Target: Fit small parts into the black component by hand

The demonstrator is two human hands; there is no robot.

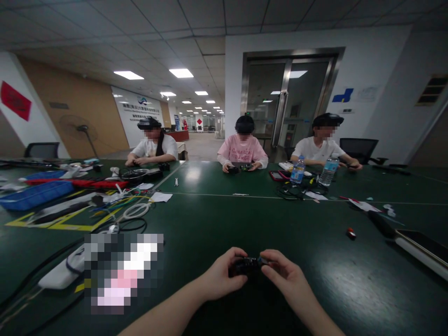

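Just above the green table, a small black object with glossy parts is held between my two hands; its exact kind is hard to make out. My left hand wraps its thumb and fingers round the object's left end. At the right end, the thumb and fingers of my right hand are closed in a pinch. My fingers partly cover both ends. A small red and black piece lies on the table, to the right and beyond my right hand.
A white power strip, tangled cables and a blue tray lie on the left. Water bottles stand at the far right-centre. A flat dark device lies at right. Three people in headsets sit across the table.
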